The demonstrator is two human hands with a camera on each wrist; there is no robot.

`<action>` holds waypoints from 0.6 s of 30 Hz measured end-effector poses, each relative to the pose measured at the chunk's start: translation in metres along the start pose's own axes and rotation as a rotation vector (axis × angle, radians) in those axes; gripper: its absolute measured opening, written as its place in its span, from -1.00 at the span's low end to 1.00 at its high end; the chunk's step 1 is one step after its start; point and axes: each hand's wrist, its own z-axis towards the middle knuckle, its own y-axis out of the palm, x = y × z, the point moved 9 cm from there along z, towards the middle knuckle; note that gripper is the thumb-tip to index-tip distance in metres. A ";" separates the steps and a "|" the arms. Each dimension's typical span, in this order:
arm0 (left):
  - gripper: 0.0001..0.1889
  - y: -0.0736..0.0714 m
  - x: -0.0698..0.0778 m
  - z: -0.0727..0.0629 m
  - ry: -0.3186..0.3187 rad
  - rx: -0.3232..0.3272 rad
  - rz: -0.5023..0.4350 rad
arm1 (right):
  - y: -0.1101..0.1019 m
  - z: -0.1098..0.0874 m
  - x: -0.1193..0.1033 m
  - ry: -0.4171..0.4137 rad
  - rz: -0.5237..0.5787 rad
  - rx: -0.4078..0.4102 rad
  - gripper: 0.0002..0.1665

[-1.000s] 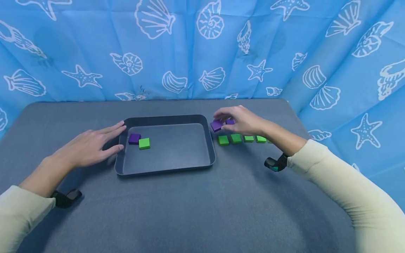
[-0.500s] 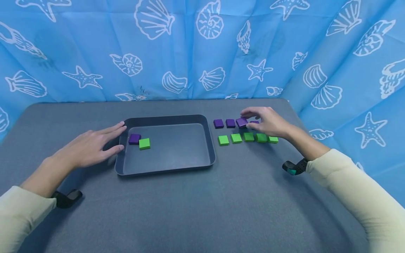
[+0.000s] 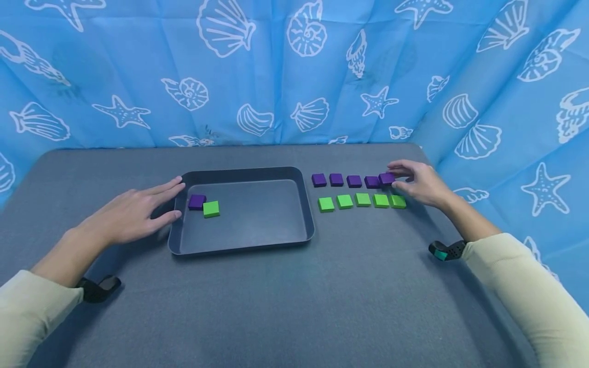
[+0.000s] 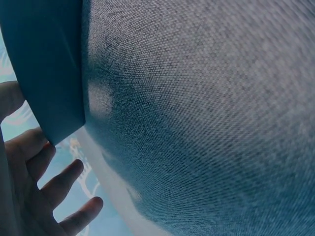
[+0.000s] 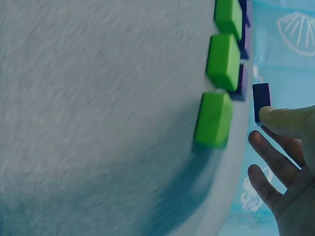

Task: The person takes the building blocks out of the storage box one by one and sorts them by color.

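Observation:
In the head view my right hand [image 3: 422, 183] pinches a purple block [image 3: 387, 179] at the right end of a row of purple blocks [image 3: 354, 181]. The right wrist view shows this pinched block [image 5: 261, 101] between thumb and fingertips, above the table. Nearer to me runs a row of green blocks [image 3: 363, 200]. My left hand [image 3: 131, 214] rests at the left edge of a dark rectangular tray [image 3: 244, 248], fingers fairly straight and touching its rim. Inside the tray, a purple block [image 3: 197, 202] and a green block [image 3: 211, 209] lie close together at the left.
A grey cloth [image 3: 276, 306] covers the table. Behind it and to the right hangs a blue curtain [image 3: 271, 66] with white seashells and starfish. The tray's right wall stands a little left of both rows.
My right hand has moved right along the purple row. Purple blocks it held earlier, near the left end and then mid-row, now lie on the table. My left hand and the tray stay put.

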 end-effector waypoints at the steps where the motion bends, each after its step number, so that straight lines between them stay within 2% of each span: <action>1: -0.24 0.000 0.000 0.000 0.000 0.000 0.001 | 0.000 -0.001 0.004 0.006 0.005 0.003 -0.48; 7: -0.24 0.001 0.000 0.001 0.000 0.000 0.000 | -0.001 -0.003 0.022 0.052 0.009 0.011 -0.47; 14: -0.24 0.001 0.000 0.001 0.005 -0.005 0.006 | 0.003 -0.003 0.029 0.043 0.017 0.004 -0.47; 18: -0.24 0.001 0.000 0.001 -0.003 -0.004 -0.001 | 0.005 -0.001 0.034 0.063 0.017 -0.002 -0.47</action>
